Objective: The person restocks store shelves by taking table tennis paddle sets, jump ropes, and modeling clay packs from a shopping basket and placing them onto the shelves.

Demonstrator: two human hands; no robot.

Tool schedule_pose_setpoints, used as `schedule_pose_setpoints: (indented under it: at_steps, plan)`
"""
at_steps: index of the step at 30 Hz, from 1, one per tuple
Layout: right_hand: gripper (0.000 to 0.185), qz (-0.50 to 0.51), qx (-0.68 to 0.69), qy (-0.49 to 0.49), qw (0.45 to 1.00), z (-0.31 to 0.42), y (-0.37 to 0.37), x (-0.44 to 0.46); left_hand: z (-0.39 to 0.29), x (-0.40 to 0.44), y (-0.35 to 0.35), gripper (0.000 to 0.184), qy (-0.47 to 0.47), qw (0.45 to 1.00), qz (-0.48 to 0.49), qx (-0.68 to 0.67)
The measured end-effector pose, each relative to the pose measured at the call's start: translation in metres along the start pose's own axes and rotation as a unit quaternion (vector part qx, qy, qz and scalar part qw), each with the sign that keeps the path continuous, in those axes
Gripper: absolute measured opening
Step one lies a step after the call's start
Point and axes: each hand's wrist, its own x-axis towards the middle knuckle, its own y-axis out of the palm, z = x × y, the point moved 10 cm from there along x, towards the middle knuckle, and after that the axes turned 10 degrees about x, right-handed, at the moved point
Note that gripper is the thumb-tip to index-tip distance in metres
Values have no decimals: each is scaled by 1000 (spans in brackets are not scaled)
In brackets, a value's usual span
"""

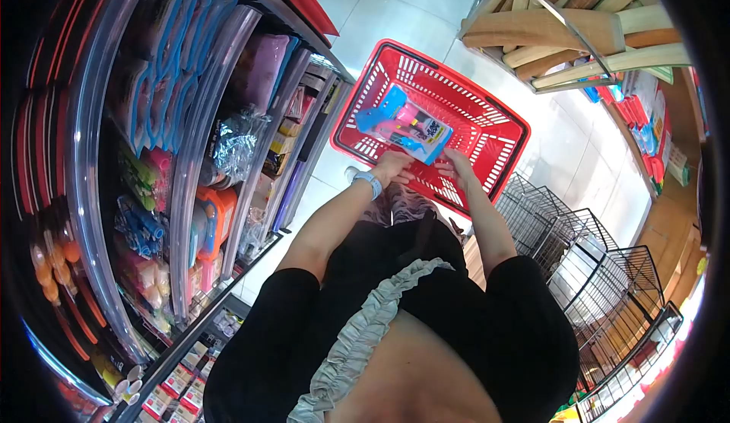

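A packaged item (pixel 417 128) with blue and pink parts and a printed blue card is tilted over the inside of a red shopping basket (pixel 484 103). My left hand (pixel 393 167), with a pale band on the wrist, is closed at the package's lower left edge. At its lower right corner is my right hand (pixel 457 166), fingers bent against the edge. Both hands are over the basket's near side. What exactly the package contains is too blurred to make out.
Shelves (pixel 217 126) with bagged goods and an orange case (pixel 219 221) line the left side. A rack of wooden-looking pieces (pixel 547 31) stands at the upper right. Black wire baskets (pixel 589 252) are on the right. Pale floor tiles (pixel 411 4) lie beyond the basket.
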Motion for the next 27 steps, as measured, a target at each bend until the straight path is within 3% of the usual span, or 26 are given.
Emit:
schedule_pose_setpoints:
  at_steps: [4,7,10,14,18,25,27]
  plan:
    - [33,-7,13,6,1000,-24,-12,15,-9,-49,20,25,33,995,97,20]
    - [28,-29,-5,0,1000,-27,-8,9,1,-75,-5,23,89,996,0,-22]
    - [17,23,-62,19,998,-39,-1,23,6,-117,-44,19,135,984,-114,-17]
    - [19,19,-118,-68,991,0,58,-10,1,-191,-106,17,265,940,-199,-81]
    - [23,133,-178,-222,949,64,179,-41,-14,-292,-181,19,375,843,-375,-87]
    - [23,325,-187,-368,851,163,433,-195,-69,-445,-282,29,476,721,-485,-137]
    - [27,366,-154,-378,837,178,481,-225,-80,-462,-306,32,473,716,-492,-145]
